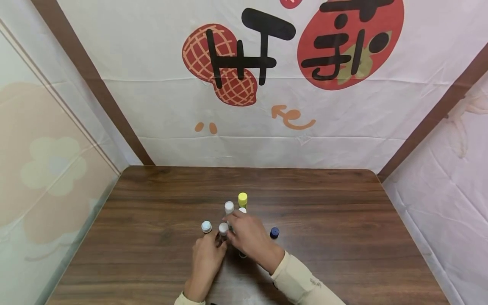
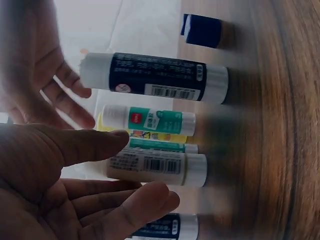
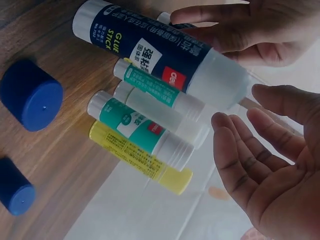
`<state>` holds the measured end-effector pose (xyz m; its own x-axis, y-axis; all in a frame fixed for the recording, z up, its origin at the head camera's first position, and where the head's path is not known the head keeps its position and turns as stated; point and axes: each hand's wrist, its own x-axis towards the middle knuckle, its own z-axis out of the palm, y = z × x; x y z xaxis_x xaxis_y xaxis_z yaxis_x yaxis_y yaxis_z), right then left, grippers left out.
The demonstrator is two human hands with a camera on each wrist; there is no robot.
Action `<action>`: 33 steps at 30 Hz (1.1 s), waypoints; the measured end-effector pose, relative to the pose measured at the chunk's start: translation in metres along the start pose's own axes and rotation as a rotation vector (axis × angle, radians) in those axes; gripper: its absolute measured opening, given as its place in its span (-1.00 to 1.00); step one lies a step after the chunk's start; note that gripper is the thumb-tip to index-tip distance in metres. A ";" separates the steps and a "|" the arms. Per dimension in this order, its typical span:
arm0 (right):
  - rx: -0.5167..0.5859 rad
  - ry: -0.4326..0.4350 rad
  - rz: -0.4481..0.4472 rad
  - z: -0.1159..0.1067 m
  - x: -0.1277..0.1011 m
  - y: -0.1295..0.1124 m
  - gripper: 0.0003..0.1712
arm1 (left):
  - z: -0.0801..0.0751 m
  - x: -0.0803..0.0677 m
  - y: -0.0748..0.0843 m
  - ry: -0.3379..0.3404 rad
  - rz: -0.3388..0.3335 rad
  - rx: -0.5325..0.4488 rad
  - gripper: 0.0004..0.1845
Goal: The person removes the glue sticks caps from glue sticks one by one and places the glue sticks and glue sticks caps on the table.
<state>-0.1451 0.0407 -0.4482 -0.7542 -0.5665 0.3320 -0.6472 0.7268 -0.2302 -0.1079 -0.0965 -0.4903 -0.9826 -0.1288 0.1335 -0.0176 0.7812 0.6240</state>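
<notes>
A navy glue stick [image 2: 155, 75] stands upright between my hands, its pale top bare. My left hand [image 1: 206, 254] is beside it, thumb and fingers loosely bent, holding nothing that I can see. My right hand [image 1: 249, 237] hovers by its top with thumb and fingers apart; whether a fingertip touches is unclear. Behind it stand teal glue sticks [image 3: 135, 122], a yellow one [image 3: 140, 157] and a pale one [image 2: 155, 167], partly covered by my left thumb in the left wrist view. Another navy glue stick [image 2: 170, 227] stands left, partly hidden by my left fingers.
Two blue caps lie on the wooden table [image 1: 343, 237]: a nearer cap [image 3: 32, 95] and a farther cap [image 3: 15, 187] to the right. White printed cloth [image 1: 160, 106] hangs behind and beside the table.
</notes>
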 end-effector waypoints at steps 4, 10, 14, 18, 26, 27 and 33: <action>-0.049 -0.025 -0.028 0.004 0.003 -0.001 -0.71 | 0.005 0.002 -0.001 0.042 0.028 0.010 -0.76; -0.112 -0.072 -0.045 0.010 0.006 -0.005 -0.81 | 0.009 0.002 -0.003 0.071 0.033 0.004 -0.81; -0.111 -0.064 -0.059 0.013 0.006 -0.006 -0.86 | 0.010 0.001 -0.003 0.085 0.033 0.007 -0.82; -0.090 -0.041 -0.072 0.015 0.005 -0.006 -0.90 | 0.012 -0.001 -0.002 0.100 0.036 0.003 -0.80; 0.007 -0.019 -0.039 0.009 0.002 -0.006 -0.86 | 0.011 -0.007 -0.001 0.151 0.043 0.015 -0.80; 0.033 -0.012 -0.024 0.006 0.001 -0.006 -0.84 | 0.011 -0.007 -0.001 0.175 0.057 0.018 -0.82; 0.159 0.024 0.054 -0.006 0.001 -0.009 -0.78 | 0.009 -0.006 0.002 0.367 0.193 0.009 -0.77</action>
<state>-0.1390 0.0356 -0.4404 -0.7865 -0.5176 0.3369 -0.6169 0.6840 -0.3894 -0.1038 -0.0886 -0.4971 -0.8370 -0.1872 0.5142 0.1576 0.8173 0.5542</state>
